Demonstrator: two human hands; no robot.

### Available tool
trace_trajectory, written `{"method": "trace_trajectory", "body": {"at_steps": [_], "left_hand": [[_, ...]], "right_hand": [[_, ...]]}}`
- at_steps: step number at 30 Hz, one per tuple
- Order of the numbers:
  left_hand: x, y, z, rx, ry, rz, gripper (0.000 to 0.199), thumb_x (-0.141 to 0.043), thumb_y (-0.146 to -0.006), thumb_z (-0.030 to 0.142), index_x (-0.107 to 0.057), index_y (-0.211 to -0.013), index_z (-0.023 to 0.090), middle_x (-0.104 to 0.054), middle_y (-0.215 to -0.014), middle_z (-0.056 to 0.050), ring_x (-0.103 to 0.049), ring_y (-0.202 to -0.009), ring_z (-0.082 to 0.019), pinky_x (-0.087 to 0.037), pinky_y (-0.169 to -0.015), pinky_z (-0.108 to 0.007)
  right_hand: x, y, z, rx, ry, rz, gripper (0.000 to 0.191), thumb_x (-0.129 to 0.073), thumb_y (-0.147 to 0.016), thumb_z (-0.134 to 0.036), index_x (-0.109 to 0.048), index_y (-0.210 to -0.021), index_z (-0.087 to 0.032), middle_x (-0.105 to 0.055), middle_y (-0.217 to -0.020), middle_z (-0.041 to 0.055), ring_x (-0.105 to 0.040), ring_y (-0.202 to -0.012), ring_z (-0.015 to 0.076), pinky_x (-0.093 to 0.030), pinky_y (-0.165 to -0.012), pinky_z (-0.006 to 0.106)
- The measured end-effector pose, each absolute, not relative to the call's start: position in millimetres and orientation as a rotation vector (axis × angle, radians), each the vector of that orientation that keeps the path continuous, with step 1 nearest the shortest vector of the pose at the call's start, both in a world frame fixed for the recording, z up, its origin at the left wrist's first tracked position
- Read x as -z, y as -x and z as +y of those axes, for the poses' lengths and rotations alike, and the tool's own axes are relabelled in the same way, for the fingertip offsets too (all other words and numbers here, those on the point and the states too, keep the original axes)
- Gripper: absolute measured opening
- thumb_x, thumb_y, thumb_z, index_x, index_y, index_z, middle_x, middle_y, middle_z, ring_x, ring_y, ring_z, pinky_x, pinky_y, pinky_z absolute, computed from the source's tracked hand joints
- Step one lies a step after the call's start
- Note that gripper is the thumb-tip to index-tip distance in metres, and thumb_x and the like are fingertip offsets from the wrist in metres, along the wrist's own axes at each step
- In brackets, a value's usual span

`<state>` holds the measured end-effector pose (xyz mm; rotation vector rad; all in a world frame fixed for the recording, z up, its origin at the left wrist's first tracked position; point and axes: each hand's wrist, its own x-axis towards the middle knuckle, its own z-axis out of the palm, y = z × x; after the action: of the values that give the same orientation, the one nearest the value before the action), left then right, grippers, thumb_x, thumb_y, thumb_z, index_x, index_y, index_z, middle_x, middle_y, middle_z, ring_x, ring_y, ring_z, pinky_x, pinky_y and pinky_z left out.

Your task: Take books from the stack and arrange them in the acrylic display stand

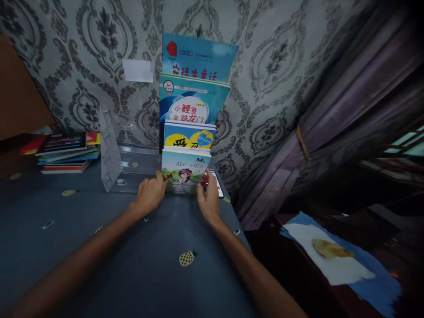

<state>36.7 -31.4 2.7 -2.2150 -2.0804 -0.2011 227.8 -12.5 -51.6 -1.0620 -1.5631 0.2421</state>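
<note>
The front book point(186, 172) is held upright by its sides between the partly curled left hand point(151, 191) and right hand point(208, 194). Taller books point(195, 98) are stood behind it, at the far side of the surface point(132, 265)

Blue tabletop point(132, 265), printed with pineapples.
A clear tiered rack point(111, 152), a stack of books point(68, 150) and a partly hidden phone point(219, 185) are supported.
</note>
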Motion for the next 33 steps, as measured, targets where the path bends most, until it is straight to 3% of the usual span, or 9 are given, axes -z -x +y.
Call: {"method": "trace_trajectory", "body": {"at_steps": [7, 13, 19, 25, 30, 33], "left_hand": [[-2.1, -37.7, -31.3, 0.233, 2.215, -2.08, 0.045, -0.032, -0.105, 0.034, -0.05, -0.131, 0.002, -0.075, -0.095, -0.024, -0.074, -0.095, -0.038, -0.054, -0.082, -0.045], [-7.3, -32.4, -30.6, 0.344, 2.257, -2.112, 0.044, -0.037, -0.104, 0.036, -0.046, -0.132, 0.003, -0.075, -0.094, -0.022, -0.074, -0.09, -0.037, -0.056, -0.076, -0.044], [-21.8, -18.7, -25.8, 0.948, 2.172, -1.717, 0.073, -0.052, -0.098, 0.03, -0.011, -0.157, 0.017, -0.06, -0.135, -0.02, -0.069, -0.108, -0.03, -0.057, -0.076, -0.035], [-33.1, -19.2, -23.7, 0.756, 2.142, -1.721, 0.063, -0.05, -0.1, 0.027, -0.026, -0.158, 0.019, -0.065, -0.126, -0.015, -0.07, -0.103, -0.03, -0.056, -0.072, -0.033], [-36.0, -19.9, -20.4, 0.816, 2.144, -1.689, 0.058, -0.051, -0.099, 0.024, -0.035, -0.155, 0.019, -0.07, -0.122, -0.013, -0.07, -0.103, -0.027, -0.056, -0.074, -0.033], [-36.7, -18.8, -18.0, 0.877, 2.153, -1.663, 0.055, -0.052, -0.099, 0.024, -0.04, -0.152, 0.019, -0.073, -0.117, -0.012, -0.071, -0.098, -0.025, -0.055, -0.074, -0.033]], "right_hand": [[55.1, -232.0, -9.7, -0.195, 1.056, -1.586, 0.041, -0.042, -0.092, -0.018, -0.053, -0.132, -0.019, -0.059, -0.103, 0.0092, -0.061, -0.095, 0.0239, -0.054, -0.087, 0.043], [55.8, -231.9, -11.6, -0.192, 1.053, -1.587, 0.044, -0.044, -0.091, -0.017, -0.051, -0.134, -0.02, -0.059, -0.105, 0.0093, -0.062, -0.095, 0.0235, -0.055, -0.089, 0.043], [56.7, -232.2, -14.4, -0.194, 1.066, -1.611, 0.048, -0.044, -0.092, -0.017, -0.048, -0.139, -0.021, -0.058, -0.109, 0.0099, -0.062, -0.098, 0.0231, -0.056, -0.091, 0.043], [47.8, -234.5, -17.1, -0.135, 1.097, -1.618, 0.052, -0.043, -0.093, -0.019, -0.045, -0.145, -0.023, -0.057, -0.114, 0.0111, -0.063, -0.098, 0.0241, -0.057, -0.088, 0.045], [12.3, -238.5, -16.8, 0.116, 1.034, -1.647, 0.058, -0.043, -0.096, -0.021, -0.034, -0.153, -0.027, -0.049, -0.14, 0.0135, -0.05, -0.13, 0.0289, -0.047, -0.107, 0.054], [-7.7, -237.7, -11.4, 0.254, 0.974, -1.676, 0.052, -0.043, -0.096, -0.019, -0.041, -0.148, -0.028, -0.048, -0.142, 0.0124, -0.046, -0.135, 0.0277, -0.042, -0.112, 0.055]]}}
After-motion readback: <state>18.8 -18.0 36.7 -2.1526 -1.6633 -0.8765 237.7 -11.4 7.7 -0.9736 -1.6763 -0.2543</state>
